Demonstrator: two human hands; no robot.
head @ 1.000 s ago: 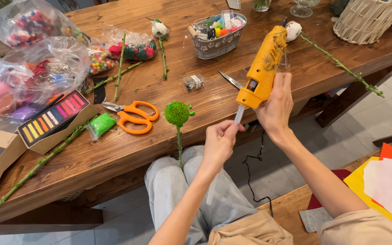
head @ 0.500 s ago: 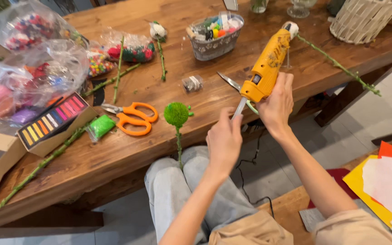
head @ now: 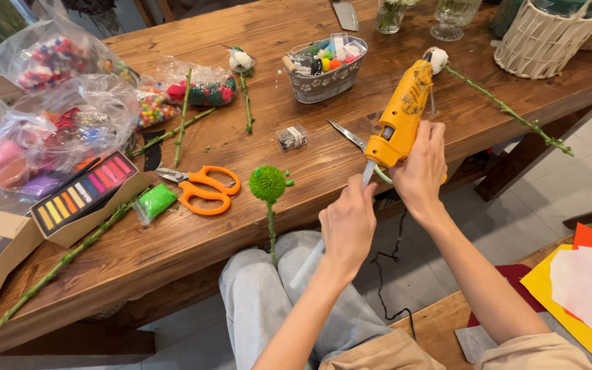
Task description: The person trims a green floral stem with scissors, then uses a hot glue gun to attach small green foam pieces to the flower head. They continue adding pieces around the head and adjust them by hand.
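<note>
**Glue stick going into the back of the gun**

The right hand (head: 423,175) is wrapped around the grip of the yellow glue gun (head: 400,125), holding it over the edge of the tabletop (head: 255,123) with its nozzle pointing away. The left hand (head: 347,226) is closed around a pale glue stick (head: 320,250), whose upper end meets the rear of the gun. Against a second ago, the left hand has risen and closed in on the gun, and the stick now lines up with the rear opening; it looks as though the stick is being fed in, though how far it has gone cannot be told.

A green flower (head: 268,183) on its stem stands between the knees, head near the table edge, untouched.

Containers: a small metal tub (head: 323,81) holds mixed craft bits, tubes and coloured pieces. An open box (head: 83,195) shows rows of coloured sticks. Clear bags (head: 56,130) hold pompoms and bright beads. A white woven basket (head: 543,38) sits at the far right, contents mostly out of view. Orange scissors (head: 203,188) lie near the flower.
</note>
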